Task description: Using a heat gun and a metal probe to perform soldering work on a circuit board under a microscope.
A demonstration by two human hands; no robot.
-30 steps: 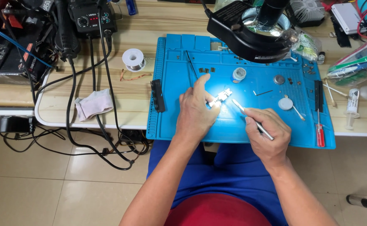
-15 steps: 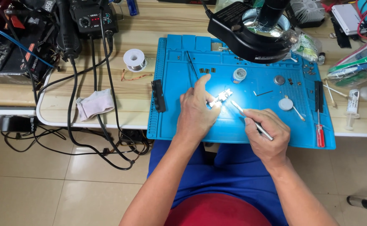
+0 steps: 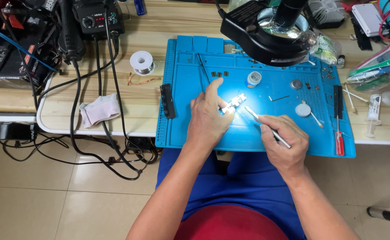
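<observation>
A small white component (image 3: 234, 102) lies brightly lit on a blue work mat (image 3: 181, 129) on the desk (image 3: 115, 89). The left hand (image 3: 208, 116) pinches it; the right hand (image 3: 284, 143) grips a slim metal tool (image 3: 259, 120) beside it.

Your right hand (image 3: 284, 144) grips a smooth, shiny metal tool (image 3: 266, 126) over the matt blue rubbery mat (image 3: 248, 135); pale wooden bench (image 3: 150, 95), soft cloth rag (image 3: 99, 110) left.

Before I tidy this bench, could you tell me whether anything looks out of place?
Mostly orderly. A crumpled cloth sits among loose cables left of the blue mat, and a twisted rubber band lies by the solder spool.
</observation>
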